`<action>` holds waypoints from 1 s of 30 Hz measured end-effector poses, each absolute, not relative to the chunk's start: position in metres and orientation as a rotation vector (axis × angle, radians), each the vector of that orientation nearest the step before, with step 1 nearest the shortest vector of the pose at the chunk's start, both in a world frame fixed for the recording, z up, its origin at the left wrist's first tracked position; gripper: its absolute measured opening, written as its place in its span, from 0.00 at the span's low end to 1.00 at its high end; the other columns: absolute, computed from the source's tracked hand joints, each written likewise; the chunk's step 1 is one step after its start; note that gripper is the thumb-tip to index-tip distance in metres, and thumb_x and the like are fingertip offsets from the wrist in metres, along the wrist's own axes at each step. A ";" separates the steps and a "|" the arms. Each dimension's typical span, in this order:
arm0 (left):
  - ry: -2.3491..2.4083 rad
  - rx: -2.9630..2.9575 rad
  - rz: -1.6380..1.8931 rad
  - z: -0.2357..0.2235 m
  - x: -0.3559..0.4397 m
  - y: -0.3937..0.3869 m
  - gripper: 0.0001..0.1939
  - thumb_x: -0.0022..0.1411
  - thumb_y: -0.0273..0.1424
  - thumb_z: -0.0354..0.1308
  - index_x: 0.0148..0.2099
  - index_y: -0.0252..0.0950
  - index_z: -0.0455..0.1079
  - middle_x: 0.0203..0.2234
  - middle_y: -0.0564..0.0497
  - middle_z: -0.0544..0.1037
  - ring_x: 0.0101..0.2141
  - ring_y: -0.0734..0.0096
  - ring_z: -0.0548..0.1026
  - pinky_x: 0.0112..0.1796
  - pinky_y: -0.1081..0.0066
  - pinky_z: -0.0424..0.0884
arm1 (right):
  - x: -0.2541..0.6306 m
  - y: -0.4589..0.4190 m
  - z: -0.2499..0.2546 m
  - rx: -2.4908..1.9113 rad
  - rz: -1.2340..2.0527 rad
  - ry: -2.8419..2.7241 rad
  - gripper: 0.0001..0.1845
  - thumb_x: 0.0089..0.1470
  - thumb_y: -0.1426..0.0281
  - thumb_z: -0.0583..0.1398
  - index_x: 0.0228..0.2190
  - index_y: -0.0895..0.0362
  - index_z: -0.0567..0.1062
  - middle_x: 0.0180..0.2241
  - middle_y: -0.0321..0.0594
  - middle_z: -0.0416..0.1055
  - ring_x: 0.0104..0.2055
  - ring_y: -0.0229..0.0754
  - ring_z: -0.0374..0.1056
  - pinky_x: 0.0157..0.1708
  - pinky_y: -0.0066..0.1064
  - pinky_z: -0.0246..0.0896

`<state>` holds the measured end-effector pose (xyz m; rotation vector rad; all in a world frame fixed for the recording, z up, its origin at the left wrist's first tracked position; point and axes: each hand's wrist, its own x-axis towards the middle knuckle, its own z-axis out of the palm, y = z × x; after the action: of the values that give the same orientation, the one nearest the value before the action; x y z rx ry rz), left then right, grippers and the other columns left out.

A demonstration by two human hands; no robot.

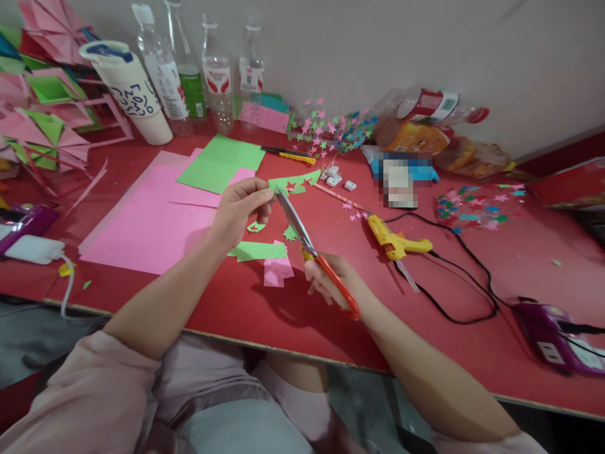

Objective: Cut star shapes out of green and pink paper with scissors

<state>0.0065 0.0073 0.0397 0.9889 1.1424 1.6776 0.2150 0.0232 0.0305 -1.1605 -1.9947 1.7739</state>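
A pink sleeve is draping left of the orange-handled scissors; the left hand is pinching green paper with star-shaped holes at their tips, the right hand gripping them.

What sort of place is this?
Probably a paper-craft spot, judging by the pink paper sheets, the yellow glue gun and the scissors in the right hand. Whether it's a home or a workshop, I can't tell.
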 end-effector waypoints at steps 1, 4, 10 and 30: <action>1.135 0.984 1.678 0.040 0.007 0.007 0.06 0.51 0.30 0.56 0.25 0.35 0.64 0.14 0.58 0.68 0.14 0.85 0.64 0.16 0.81 0.61 | 0.215 0.024 0.030 -1.154 1.772 -1.993 0.25 0.46 0.45 0.56 0.20 0.55 0.62 0.08 0.23 0.50 0.09 0.29 0.50 0.19 0.29 0.62; 1.124 0.987 1.691 0.040 0.007 0.007 0.06 0.52 0.29 0.55 0.25 0.35 0.64 0.14 0.58 0.69 0.14 0.85 0.65 0.17 0.81 0.61 | 0.215 0.025 0.028 -1.161 1.789 -2.006 0.27 0.44 0.43 0.55 0.20 0.55 0.61 0.08 0.23 0.51 0.09 0.29 0.51 0.18 0.29 0.62; 1.124 1.023 1.726 0.039 0.008 0.007 0.07 0.53 0.29 0.54 0.24 0.35 0.63 0.14 0.58 0.68 0.14 0.85 0.65 0.17 0.81 0.61 | 0.214 0.022 0.031 -1.157 1.779 -1.992 0.24 0.47 0.47 0.56 0.21 0.55 0.63 0.09 0.22 0.50 0.09 0.29 0.49 0.21 0.30 0.64; 1.136 1.052 1.718 0.038 0.010 0.007 0.07 0.52 0.27 0.55 0.23 0.35 0.64 0.12 0.59 0.66 0.14 0.86 0.62 0.16 0.82 0.59 | 0.217 0.022 0.028 -1.141 1.768 -2.002 0.27 0.45 0.43 0.54 0.21 0.55 0.63 0.08 0.23 0.51 0.09 0.30 0.49 0.21 0.31 0.64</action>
<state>0.0096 0.0072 0.0384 1.0523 1.1364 1.7175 0.2167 0.0222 0.0282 -1.1410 -2.0022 1.7678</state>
